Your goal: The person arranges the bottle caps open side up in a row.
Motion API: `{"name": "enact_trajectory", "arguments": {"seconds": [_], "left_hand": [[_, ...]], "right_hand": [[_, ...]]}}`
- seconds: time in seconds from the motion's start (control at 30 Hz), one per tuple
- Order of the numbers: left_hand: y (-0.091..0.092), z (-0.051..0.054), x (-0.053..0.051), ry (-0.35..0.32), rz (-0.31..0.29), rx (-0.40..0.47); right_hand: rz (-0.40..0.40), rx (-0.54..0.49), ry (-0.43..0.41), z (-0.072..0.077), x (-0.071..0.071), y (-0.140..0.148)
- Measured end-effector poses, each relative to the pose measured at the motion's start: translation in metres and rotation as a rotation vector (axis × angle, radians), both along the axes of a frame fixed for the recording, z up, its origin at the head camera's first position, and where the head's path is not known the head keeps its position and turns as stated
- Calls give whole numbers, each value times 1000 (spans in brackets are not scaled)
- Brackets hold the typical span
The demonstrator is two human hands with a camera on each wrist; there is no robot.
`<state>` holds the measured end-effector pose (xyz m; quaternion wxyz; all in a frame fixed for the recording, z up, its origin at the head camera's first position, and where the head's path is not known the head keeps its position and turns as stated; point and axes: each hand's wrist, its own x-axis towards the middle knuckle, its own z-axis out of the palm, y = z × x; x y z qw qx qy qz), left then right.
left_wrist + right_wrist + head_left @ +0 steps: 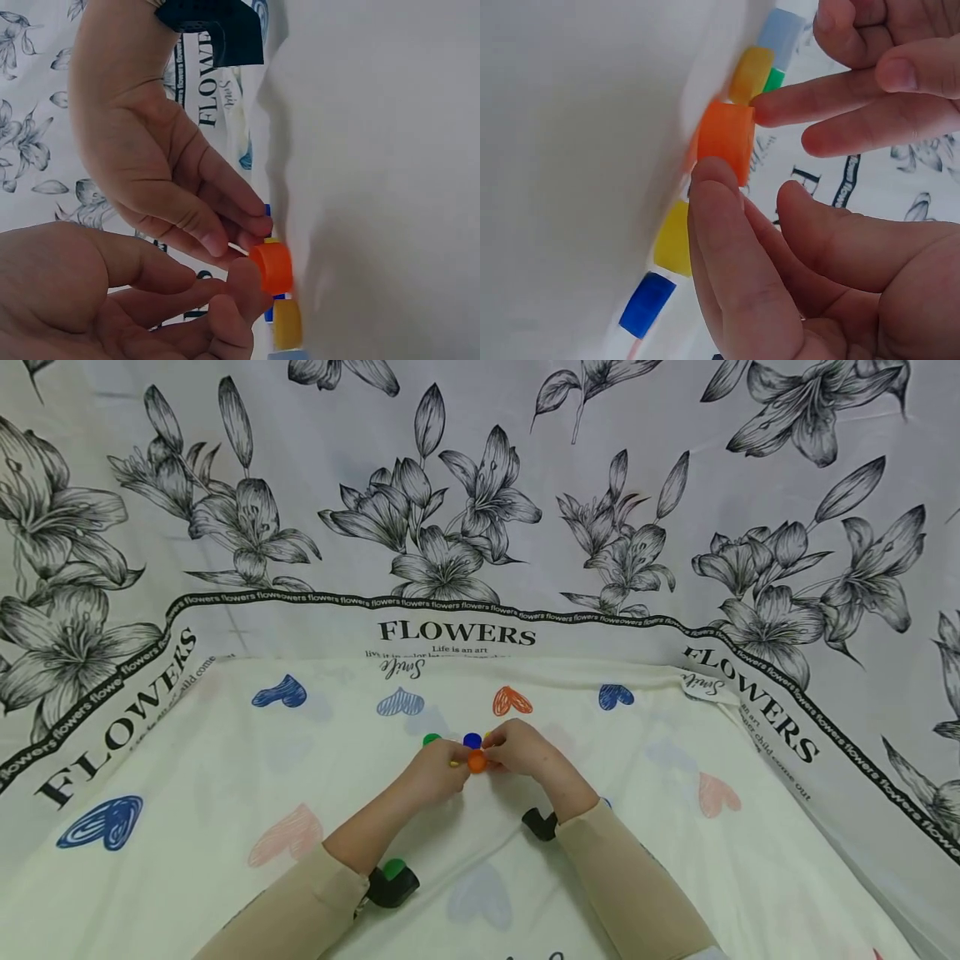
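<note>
An orange bottle cap (477, 761), hollow in the left wrist view, stands on the cloth between my hands. My left hand (438, 773) is at its left, one fingertip against it in the right wrist view. From the right, fingertips of my right hand (519, 748) touch the same cap, the thumb apart from it. Just behind sits a blue cap (472, 741), with a green cap (431, 740) to its left. A yellow cap (674, 238) and a dark blue cap (646, 304) show beside the right fingers. Beyond the left fingertip lie an amber cap (751, 75) and a pale blue one (781, 37).
A white cloth (420, 827) printed with hearts covers the table. A flower-printed curtain (480, 560) hangs behind. Black wrist mounts sit at the left wrist (395, 889) and right wrist (538, 824). Something green (394, 867) shows beside the left mount.
</note>
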<state>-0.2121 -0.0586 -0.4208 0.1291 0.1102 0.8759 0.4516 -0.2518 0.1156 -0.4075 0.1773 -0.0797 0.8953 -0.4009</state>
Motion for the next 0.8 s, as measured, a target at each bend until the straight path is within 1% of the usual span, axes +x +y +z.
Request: {"name": "enact_trajectory", "arguments": {"seconds": [0.07, 0.2, 0.33, 0.43, 0.57, 0.67, 0.77, 0.8], "left_hand": [[0, 3, 0, 4, -12, -9], [0, 8, 0, 11, -17, -26], [-2, 11, -2, 14, -14, -44], [-8, 13, -2, 29, -16, -45], [-22, 18, 0, 83, -64, -17], [-35, 23, 2, 101, -109, -4], [-50, 29, 6, 78, -158, -24], [-55, 30, 8, 68, -185, -40]], "right_hand": [[1, 0, -8, 2, 1, 1], [3, 2, -26, 4, 2, 3], [-1, 22, -34, 7, 2, 4], [28, 57, -1, 10, 4, 4], [108, 106, 76, 14, 8, -2], [158, 136, 116, 18, 15, -7], [212, 166, 138, 25, 24, -11], [239, 178, 144, 28, 27, -12]]}}
